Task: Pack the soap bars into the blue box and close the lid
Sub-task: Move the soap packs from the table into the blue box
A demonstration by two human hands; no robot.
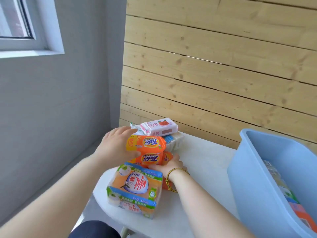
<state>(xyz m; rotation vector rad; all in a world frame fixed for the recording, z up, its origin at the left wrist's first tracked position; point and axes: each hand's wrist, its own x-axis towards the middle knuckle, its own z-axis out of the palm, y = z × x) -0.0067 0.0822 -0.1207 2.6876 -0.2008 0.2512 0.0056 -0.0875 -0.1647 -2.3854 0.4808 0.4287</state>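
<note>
Left hand [116,145] grips upper orange plastic-wrapped Tide soap pack [145,143], thumb under its near edge, fingers curled over the far side. Right hand [171,165], braided yellow-black bracelet [169,181] on the wrist, holds lower orange Tide soap pack [151,158] directly beneath. Its thumb lies along the near edge; fingertips hidden behind the pack. Both packs sit in a pile on white rounded table [205,160]. Large orange multipack with blue-green trim [135,188] stands just in front, touching the pile. Pink-and-white rose soap bar [158,128] lies on white wrapped pack [173,141] at the back. Light blue plastic box [253,177] stands right of the pile, apart from it, top open, a few packs inside.
</note>
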